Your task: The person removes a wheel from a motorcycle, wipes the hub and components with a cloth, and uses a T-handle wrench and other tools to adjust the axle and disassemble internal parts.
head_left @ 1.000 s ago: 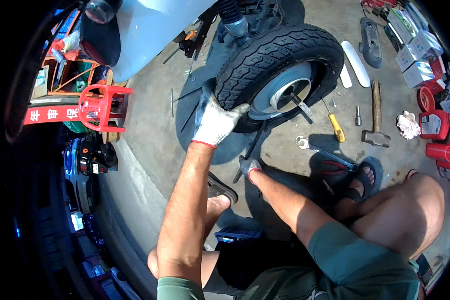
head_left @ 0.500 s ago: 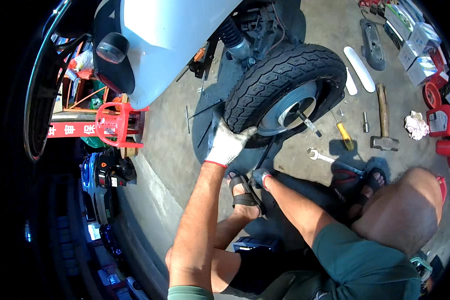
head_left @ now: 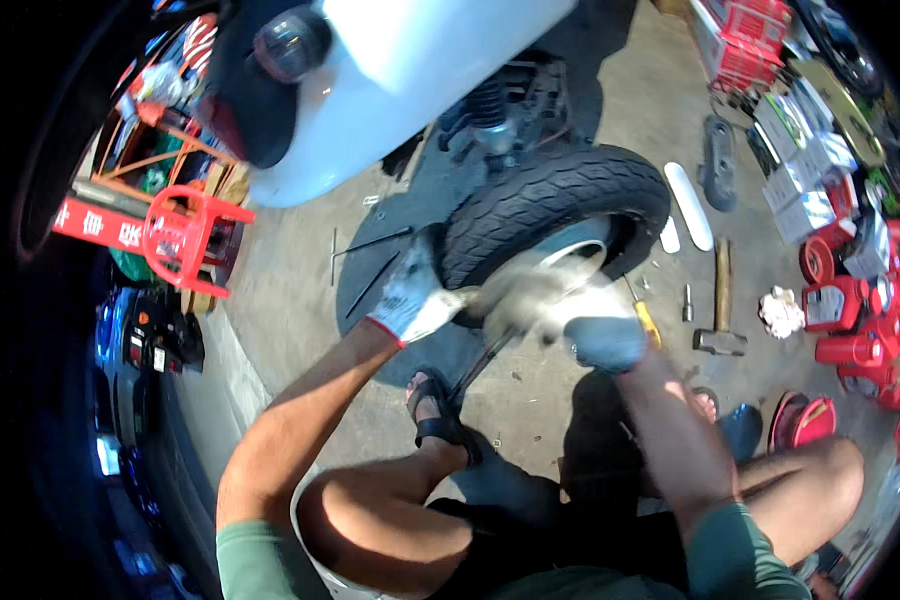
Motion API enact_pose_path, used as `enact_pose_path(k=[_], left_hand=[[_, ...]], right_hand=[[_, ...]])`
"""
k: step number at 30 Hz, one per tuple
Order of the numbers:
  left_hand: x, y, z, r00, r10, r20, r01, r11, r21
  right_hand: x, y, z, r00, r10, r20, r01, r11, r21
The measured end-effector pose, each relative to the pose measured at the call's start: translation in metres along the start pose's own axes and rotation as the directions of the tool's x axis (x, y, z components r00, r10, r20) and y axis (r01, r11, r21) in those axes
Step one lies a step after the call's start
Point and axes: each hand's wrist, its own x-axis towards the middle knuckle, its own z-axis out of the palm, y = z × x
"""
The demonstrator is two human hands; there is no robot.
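A scooter wheel with a black treaded tyre (head_left: 550, 195) stands tilted below the scooter's pale body (head_left: 370, 110). My left hand (head_left: 412, 292), in a whitish work glove, is closed round the tyre's left edge, thumb on the near side. My right hand (head_left: 595, 325), also gloved, is smeared by motion in front of the wheel's rim, so its fingers are unclear. It hides much of the hub. A dark bar (head_left: 482, 368) slants from the tyre's lower edge toward my left sandal.
Right of the wheel lie a yellow-handled screwdriver (head_left: 648, 325), a socket (head_left: 688, 303), a hammer (head_left: 721, 310) and a crumpled cloth (head_left: 781, 312). Red containers (head_left: 838, 305) and boxes line the right. A T-handle wrench (head_left: 355, 243) and a red chair (head_left: 185, 240) are at left.
My right hand has left the dark bar near my foot and risen to the wheel's front. The left hand stays on the tyre. My view has shifted, and my right leg has moved outward.
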Motion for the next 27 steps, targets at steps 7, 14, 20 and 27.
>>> enact_pose_path(k=[7, 14, 20, 27], left_hand=[[0.002, -0.014, 0.005, 0.997, 0.029, -0.075, -0.036, 0.994, -0.103], [0.006, -0.076, 0.024, 0.966, 0.203, -0.162, -0.257, 0.835, -0.486], [0.032, -0.232, 0.085, 0.95, -0.262, -0.167, 0.213, 0.941, -0.264], [0.05, -0.381, 0.139, 0.849, -0.528, 0.011, 0.52, 0.84, 0.154]], right_hand=[[0.061, -0.099, -0.074, 0.833, -0.507, -0.219, -0.066, 0.302, -0.951], [0.08, -0.053, -0.086, 0.766, -0.641, -0.032, 0.109, 0.179, -0.978], [0.076, -0.054, -0.079, 0.791, -0.61, -0.053, 0.067, 0.172, -0.983], [0.076, -0.055, -0.078, 0.777, -0.628, -0.04, 0.054, 0.13, -0.99]])
